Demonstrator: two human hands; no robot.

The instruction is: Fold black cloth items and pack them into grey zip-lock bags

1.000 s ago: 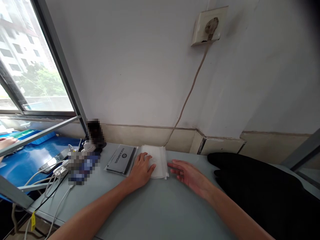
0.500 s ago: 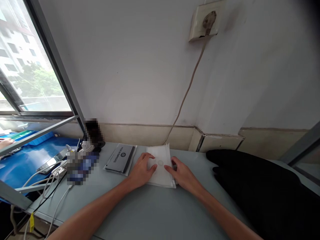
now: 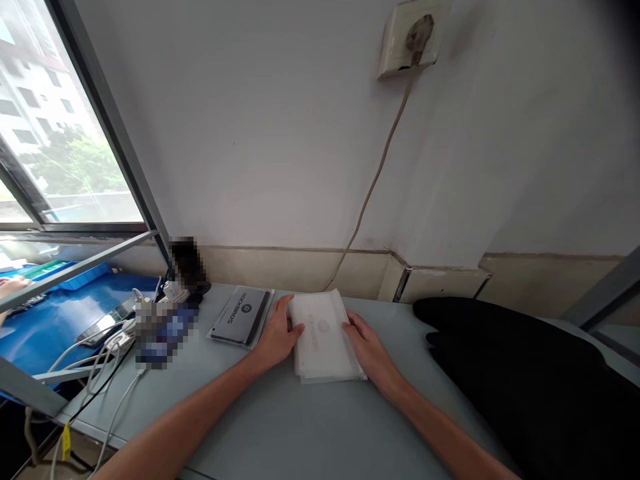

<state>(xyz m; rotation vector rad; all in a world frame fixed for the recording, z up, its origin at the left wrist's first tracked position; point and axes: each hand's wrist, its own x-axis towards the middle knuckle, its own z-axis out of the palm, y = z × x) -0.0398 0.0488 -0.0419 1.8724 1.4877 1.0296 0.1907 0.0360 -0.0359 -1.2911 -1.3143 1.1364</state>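
A stack of frosted white plastic bags rests on the grey tabletop, a faint round mark on its upper face. Against its left edge is my left hand, thumb on top and fingers along the side. My right hand grips the opposite edge, with its thumb near the top sheet and the other fingers partly hidden behind the stack. Just left of my left hand lies a grey ROCKBROS package in a clear sleeve.
Black cloth covers the right of the table. Charging cables and a power strip lie at the left, beside a blurred-out phone-like object. A cord runs down from a wall socket. Another person's hand shows at far left.
My hands have moved apart to the stack's two side edges. The stack has turned slightly and its top face is more exposed, with the bags looking more squared up.
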